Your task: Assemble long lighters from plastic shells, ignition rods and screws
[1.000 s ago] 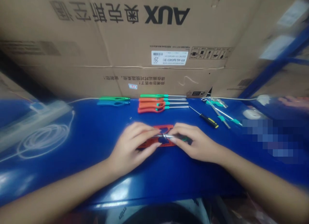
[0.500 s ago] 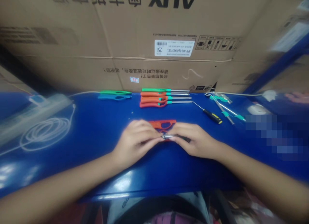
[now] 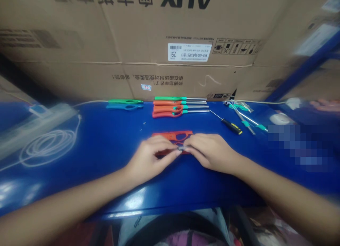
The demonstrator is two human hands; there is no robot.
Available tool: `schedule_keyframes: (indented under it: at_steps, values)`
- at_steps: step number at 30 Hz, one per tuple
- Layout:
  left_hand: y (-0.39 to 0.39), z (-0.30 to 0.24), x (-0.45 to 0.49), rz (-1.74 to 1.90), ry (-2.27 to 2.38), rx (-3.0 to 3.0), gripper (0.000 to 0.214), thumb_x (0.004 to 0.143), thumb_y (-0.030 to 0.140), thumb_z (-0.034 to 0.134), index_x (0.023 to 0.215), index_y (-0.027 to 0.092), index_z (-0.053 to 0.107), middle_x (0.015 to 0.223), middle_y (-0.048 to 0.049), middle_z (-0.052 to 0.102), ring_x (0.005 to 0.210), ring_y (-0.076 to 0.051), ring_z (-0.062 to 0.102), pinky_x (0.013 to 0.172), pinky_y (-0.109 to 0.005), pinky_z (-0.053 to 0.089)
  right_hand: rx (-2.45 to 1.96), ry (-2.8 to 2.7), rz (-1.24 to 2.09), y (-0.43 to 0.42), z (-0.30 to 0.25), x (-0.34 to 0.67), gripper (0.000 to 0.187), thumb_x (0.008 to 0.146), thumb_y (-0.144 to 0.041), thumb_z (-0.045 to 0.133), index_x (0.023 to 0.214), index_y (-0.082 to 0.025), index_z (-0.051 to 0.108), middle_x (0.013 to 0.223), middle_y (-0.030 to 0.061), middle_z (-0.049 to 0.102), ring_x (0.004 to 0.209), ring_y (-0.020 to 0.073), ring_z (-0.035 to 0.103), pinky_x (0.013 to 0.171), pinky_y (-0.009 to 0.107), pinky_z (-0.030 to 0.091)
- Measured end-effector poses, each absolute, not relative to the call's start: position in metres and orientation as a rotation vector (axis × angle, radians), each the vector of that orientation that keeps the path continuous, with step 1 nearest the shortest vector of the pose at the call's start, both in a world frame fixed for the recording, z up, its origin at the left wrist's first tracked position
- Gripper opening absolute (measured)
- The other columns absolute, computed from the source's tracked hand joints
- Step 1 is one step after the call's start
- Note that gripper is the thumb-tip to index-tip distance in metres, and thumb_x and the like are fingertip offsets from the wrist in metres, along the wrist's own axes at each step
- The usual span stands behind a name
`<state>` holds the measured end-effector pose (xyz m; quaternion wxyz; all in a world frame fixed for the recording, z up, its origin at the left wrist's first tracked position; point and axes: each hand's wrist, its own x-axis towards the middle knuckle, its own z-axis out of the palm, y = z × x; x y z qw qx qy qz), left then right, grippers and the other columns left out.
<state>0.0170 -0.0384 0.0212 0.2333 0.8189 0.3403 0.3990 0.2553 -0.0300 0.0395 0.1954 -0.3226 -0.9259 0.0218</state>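
My left hand (image 3: pixel 152 155) and my right hand (image 3: pixel 214 152) meet over the blue table. Between their fingertips is a small silvery-grey piece (image 3: pixel 181 148), pinched from both sides; its exact kind is too small to tell. Under and just behind the fingers lie the two orange halves of a lighter casing (image 3: pixel 172 135), with a trigger opening. The fingers partly cover the nearer half. Farther back lie several long-nosed lighters (image 3: pixel 168 114) with orange, red and green handles and metal tubes.
Green and blue handle shells (image 3: pixel 124 106) lie back left. A black-and-yellow screwdriver (image 3: pixel 231 126) and metal tubes with teal ends (image 3: pixel 248 125) are at the right. A power strip (image 3: pixel 57 115) and coiled white cable (image 3: pixel 49 147) lie left. A cardboard box (image 3: pixel 92 76) walls off the back.
My fingertips have drawn closer together around the small piece. The dark end that stuck out beneath my right hand no longer shows. More of the orange casing is visible at its left end.
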Motion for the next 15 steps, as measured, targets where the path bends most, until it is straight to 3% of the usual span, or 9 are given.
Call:
schedule_keyframes:
  at_steps: [6,15]
  values:
    - [-0.0419,0.0258,0.0161,0.934,0.918,2.339,0.032,0.088,0.026,0.07,0.119,0.019,0.068,0.111,-0.0089,0.072,0.103,-0.024,0.065,0.092,-0.04,0.055,-1.064,-2.522,0.249,-0.0281,0.0397,0.2585,0.018,0.103,-0.028,0.046,0.102,-0.021,0.063,0.097,0.0028,0.075,0.083,0.018,0.07,0.072,0.028,0.046]
    - [-0.0385,0.0235,0.0158,0.816,0.883,2.509,0.026,0.098,0.018,0.053,0.121,0.021,0.065,0.113,-0.0073,0.071,0.105,-0.023,0.063,0.093,-0.04,0.05,-1.11,-2.608,0.336,-0.0302,0.0406,0.2579,0.023,0.104,-0.028,0.04,0.094,-0.021,0.059,0.086,0.0037,0.07,0.076,0.0179,0.064,0.066,0.028,0.039]
